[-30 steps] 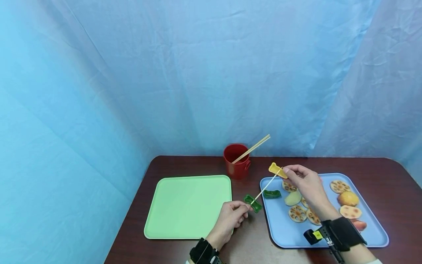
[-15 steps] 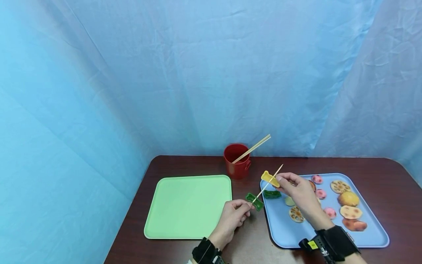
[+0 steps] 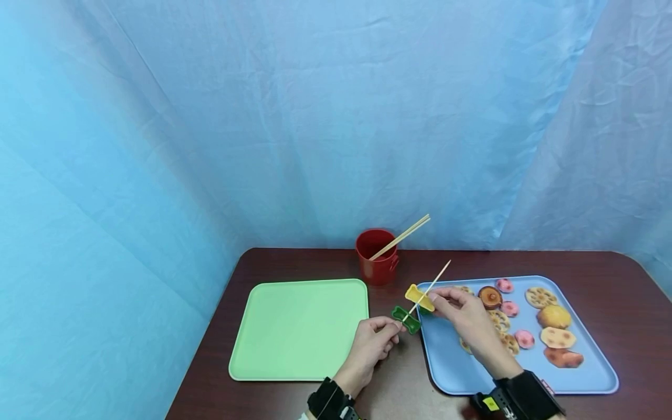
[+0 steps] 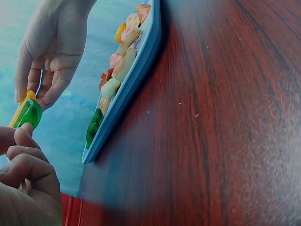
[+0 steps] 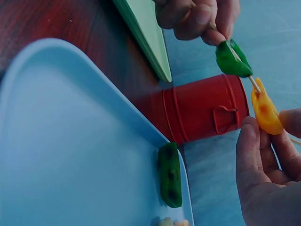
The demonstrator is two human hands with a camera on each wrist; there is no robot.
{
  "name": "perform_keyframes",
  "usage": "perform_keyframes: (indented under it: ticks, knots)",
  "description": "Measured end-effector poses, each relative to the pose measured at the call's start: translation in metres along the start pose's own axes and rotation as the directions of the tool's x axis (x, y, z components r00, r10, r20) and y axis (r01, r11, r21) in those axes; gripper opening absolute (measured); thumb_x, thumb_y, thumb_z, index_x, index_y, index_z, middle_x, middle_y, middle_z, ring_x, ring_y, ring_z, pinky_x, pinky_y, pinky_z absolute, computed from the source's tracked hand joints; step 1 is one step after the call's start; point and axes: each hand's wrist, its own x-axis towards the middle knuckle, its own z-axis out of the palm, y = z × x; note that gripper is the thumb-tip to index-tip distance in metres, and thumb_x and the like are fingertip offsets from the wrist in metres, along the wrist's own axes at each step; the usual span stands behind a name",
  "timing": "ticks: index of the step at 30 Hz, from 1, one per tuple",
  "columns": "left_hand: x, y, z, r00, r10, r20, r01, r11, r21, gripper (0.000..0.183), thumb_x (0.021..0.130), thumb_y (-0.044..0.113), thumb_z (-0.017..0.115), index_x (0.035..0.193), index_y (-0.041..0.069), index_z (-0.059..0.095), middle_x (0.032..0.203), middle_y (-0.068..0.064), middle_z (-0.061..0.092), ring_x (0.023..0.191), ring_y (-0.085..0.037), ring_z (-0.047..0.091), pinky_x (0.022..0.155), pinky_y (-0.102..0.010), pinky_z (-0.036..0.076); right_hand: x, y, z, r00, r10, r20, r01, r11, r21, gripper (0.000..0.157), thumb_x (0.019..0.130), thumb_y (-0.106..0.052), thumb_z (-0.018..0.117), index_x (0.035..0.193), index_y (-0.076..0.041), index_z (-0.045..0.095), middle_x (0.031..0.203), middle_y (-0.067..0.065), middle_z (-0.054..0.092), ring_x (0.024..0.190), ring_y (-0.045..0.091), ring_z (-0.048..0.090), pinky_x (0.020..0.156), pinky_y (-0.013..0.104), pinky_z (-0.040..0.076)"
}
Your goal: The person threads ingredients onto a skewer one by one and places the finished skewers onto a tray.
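My left hand (image 3: 371, 348) pinches the lower end of a thin wooden skewer (image 3: 441, 273), which slants up to the right. A green pepper piece (image 3: 413, 326) is threaded on it right by the left fingertips. Higher up, a yellow pepper piece (image 3: 413, 292) is on the same skewer, pinched at one side by the thumb and fingers of my right hand (image 3: 469, 321). In the right wrist view, a short bit of skewer shows between the green piece (image 5: 230, 60) and the yellow piece (image 5: 265, 112); the tip passes behind the right fingers.
A blue tray (image 3: 583, 380) on the right bears lotus root slices (image 3: 541, 297), pink rounds (image 3: 525, 339), another green pepper piece (image 5: 170, 176) and other food pieces. At left lies a green tray (image 3: 301, 332). Behind, a red cup (image 3: 376, 272) holds more sticks (image 3: 406, 234).
My right hand has moved down and left, sliding the yellow pepper piece from near the skewer's tip toward the green piece. The left hand has barely moved, keeping its pinch.
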Motion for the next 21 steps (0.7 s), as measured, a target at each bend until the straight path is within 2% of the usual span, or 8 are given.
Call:
perform_keyframes:
  ticks: [5, 13, 21]
  knots:
    - [-0.0008, 0.0008, 0.0012, 1.0, 0.005, 0.003, -0.005, 1.0, 0.0, 0.026, 0.093, 0.015, 0.067, 0.1, -0.009, 0.074, 0.068, 0.003, 0.056, 0.053, -0.004, 0.038, 0.044, -0.016, 0.028, -0.0023, 0.0015, 0.0028, 1.0, -0.028, -0.006, 0.028, 0.999, -0.016, 0.038, 0.103, -0.027, 0.066, 0.123, 0.005, 0.069, 0.116, 0.016, 0.07, 0.091, 0.007, 0.068, 0.083, 0.034, 0.06]
    - [-0.0018, 0.0033, 0.0033, 1.0, -0.009, -0.002, 0.009, 1.0, -0.007, 0.024, 0.093, 0.015, 0.068, 0.1, -0.007, 0.075, 0.068, 0.003, 0.057, 0.053, -0.004, 0.038, 0.044, -0.017, 0.029, -0.0054, 0.0012, 0.0076, 0.999, 0.028, 0.031, -0.028, 0.999, -0.024, 0.039, 0.102, -0.031, 0.068, 0.121, 0.003, 0.07, 0.111, 0.011, 0.073, 0.092, 0.01, 0.069, 0.084, 0.034, 0.059]
    - [-0.0014, 0.0017, 0.0038, 1.0, -0.013, 0.002, 0.013, 1.0, -0.01, 0.024, 0.092, 0.015, 0.068, 0.099, -0.007, 0.075, 0.068, 0.004, 0.056, 0.053, -0.004, 0.037, 0.044, -0.017, 0.028, -0.0055, 0.0026, 0.008, 0.998, 0.035, 0.047, -0.033, 0.999, -0.033, 0.037, 0.102, -0.03, 0.068, 0.12, 0.002, 0.07, 0.107, 0.01, 0.073, 0.09, 0.012, 0.068, 0.084, 0.034, 0.059]
